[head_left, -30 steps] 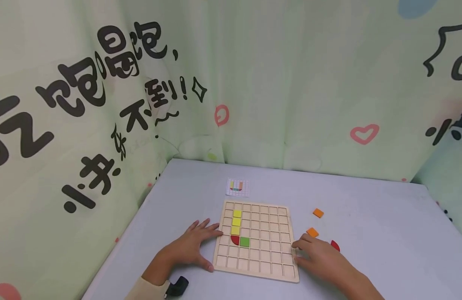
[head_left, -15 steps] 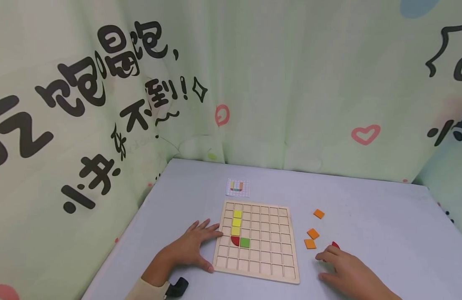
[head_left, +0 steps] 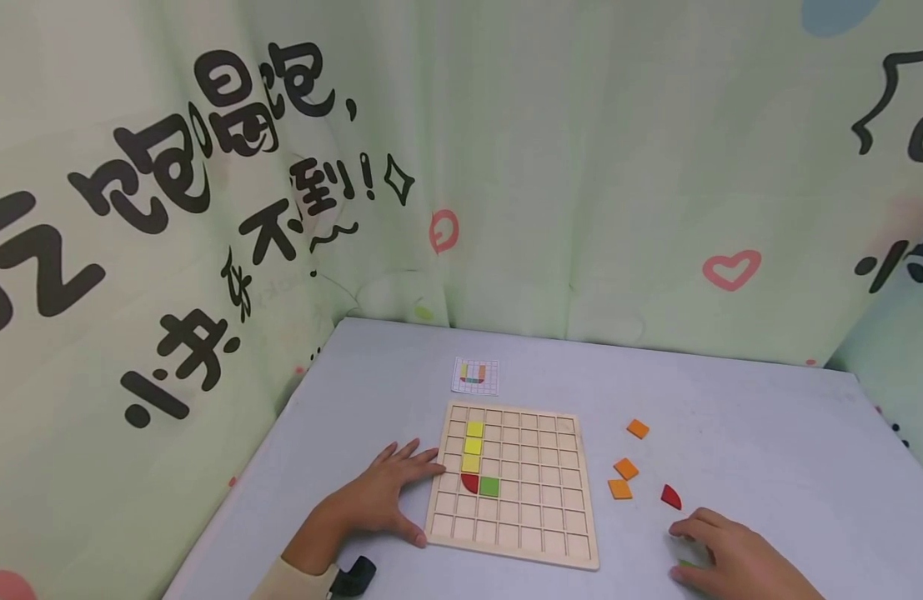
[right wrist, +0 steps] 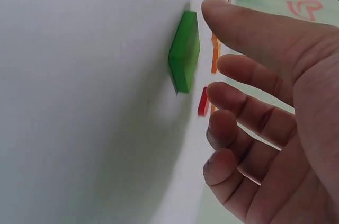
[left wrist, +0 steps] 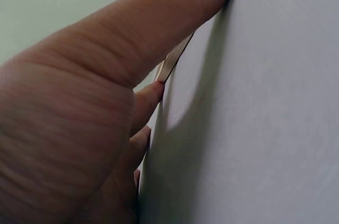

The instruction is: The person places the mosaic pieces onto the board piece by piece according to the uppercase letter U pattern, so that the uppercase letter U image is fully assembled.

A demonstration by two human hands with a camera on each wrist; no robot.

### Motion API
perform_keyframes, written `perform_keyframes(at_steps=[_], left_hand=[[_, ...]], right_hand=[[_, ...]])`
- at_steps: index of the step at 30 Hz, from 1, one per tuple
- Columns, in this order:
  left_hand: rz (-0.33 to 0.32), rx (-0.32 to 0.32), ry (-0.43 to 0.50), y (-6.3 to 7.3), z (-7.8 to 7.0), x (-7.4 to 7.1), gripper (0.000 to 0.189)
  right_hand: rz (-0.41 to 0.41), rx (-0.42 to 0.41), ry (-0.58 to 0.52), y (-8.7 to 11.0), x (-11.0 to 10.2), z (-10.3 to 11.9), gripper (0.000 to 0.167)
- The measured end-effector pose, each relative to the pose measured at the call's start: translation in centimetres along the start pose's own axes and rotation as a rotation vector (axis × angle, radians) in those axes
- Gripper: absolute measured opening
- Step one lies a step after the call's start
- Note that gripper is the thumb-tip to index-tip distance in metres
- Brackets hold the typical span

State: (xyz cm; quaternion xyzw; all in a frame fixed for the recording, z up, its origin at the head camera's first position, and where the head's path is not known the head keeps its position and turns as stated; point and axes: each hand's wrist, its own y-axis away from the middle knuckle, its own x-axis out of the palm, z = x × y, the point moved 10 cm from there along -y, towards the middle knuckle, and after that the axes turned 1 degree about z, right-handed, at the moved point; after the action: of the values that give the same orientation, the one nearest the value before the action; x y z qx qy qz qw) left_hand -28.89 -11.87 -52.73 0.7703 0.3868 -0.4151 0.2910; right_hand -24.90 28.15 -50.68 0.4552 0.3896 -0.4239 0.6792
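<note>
My left hand lies with spread, straight fingers at the left edge of a wooden grid board; index fingertip and thumb touch its edge. Three yellow squares, a red quarter-circle and a green square sit in the board's cells. Off to the right, my right hand hovers over a loose green square, which is mostly hidden under it in the head view. Thumb and loosely bent fingers are apart around that tile, with nothing between them in the right wrist view.
Three orange squares lie right of the board, and a loose red quarter-circle rests just beyond my right hand. A small pattern card lies behind the board on the white table. Printed curtains surround the table.
My right hand has moved from the board's right edge to the right and toward me, uncovering a third orange square and the red quarter-circle. My left hand stays in place.
</note>
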Motion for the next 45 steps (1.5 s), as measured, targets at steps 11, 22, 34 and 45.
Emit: perform_keyframes(at_steps=[11,22,34,45], left_hand=[[-0.002,0.014,-0.008,-0.1,0.0,-0.2,0.103],[-0.006,0.043,-0.009,0.1,-0.3,-0.4,0.102],[-0.010,0.039,-0.006,0.3,-0.3,-0.5,0.099],[-0.006,0.054,0.009,0.2,-0.2,-0.1,0.101]], right_hand=[[0.189,0.126,-0.160,0.5,2.3,-3.0,0.042],[0.168,0.114,-0.186,0.1,2.3,-2.6,0.032],[0.074,0.069,-0.121,-0.2,1.4,-0.7,0.028],[-0.054,-0.155,-0.017,-0.3,-0.5,2.0,0.023]])
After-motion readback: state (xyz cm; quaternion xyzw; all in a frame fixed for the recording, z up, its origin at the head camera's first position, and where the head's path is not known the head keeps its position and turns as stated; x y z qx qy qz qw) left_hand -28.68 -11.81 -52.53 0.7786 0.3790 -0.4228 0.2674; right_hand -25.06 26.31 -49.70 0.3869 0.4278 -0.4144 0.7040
